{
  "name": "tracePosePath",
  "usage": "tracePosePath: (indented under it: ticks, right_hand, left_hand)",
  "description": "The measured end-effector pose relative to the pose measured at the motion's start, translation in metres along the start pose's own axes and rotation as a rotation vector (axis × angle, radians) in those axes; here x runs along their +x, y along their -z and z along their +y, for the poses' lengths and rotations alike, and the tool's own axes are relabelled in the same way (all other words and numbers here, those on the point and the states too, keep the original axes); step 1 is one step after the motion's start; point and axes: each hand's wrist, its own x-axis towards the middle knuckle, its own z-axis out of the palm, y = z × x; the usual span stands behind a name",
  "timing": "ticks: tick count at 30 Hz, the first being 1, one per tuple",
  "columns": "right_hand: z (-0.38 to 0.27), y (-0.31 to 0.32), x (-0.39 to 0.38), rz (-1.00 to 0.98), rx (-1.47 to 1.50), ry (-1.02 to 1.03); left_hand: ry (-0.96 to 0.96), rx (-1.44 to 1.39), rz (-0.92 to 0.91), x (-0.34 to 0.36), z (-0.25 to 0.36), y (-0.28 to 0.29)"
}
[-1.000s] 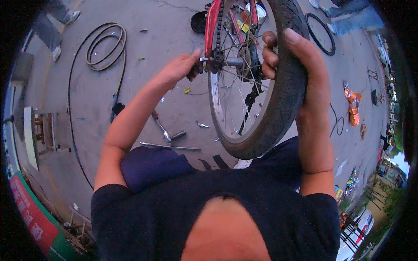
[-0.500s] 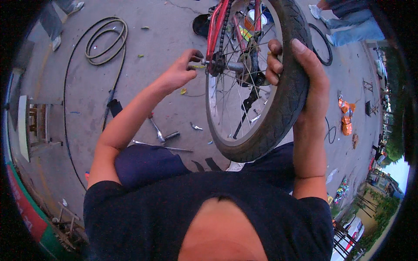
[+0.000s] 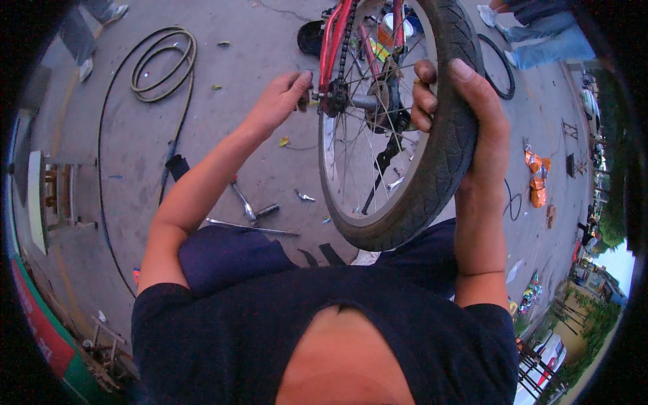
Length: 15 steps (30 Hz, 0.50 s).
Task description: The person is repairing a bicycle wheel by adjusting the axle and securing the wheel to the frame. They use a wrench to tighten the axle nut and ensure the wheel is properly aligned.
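Note:
My right hand (image 3: 482,111) grips the black tire (image 3: 442,182) of a bicycle wheel, thumb on the tread and fingers curled over the rim among the spokes. Just left of the axle end (image 3: 316,98), my left hand (image 3: 287,98) is closed, thumb against curled fingers. Whatever those fingers hold, if anything, is hidden. A chain (image 3: 344,47) runs down to the small sprocket (image 3: 335,99) beside the hub, next to the red frame (image 3: 331,50). The wheel stands tilted in front of me, its lower edge close to my legs.
A ratchet-like tool (image 3: 244,202), a long metal bar (image 3: 253,227) and a small metal piece (image 3: 304,196) lie on the ground near my left knee. A coiled hose (image 3: 192,57) is at the left. Orange packages (image 3: 537,182) lie right. Bystanders' legs (image 3: 547,47) show at the far right.
My left hand has turned at the axle end, its thumb now on top and its fingers drawn slightly away. The right hand keeps its grip on the tire; the wheel has barely moved.

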Motion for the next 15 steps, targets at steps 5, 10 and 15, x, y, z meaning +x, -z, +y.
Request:
tracePosePath:
  ticks: [5, 10, 15]
  right_hand:
    - [-0.001, 0.001, 0.000, -0.007, 0.008, -0.004]
    - [-0.003, 0.001, -0.001, -0.071, -0.021, -0.031]
    - [0.001, 0.005, 0.002, 0.007, -0.017, -0.003]
  left_hand:
    - [-0.203, 0.192, -0.060, -0.010, -0.035, -0.011]
    - [-0.154, -0.020, 0.045, -0.009, -0.067, -0.011]
    - [-0.452, 0.539, 0.122, -0.006, -0.035, -0.017]
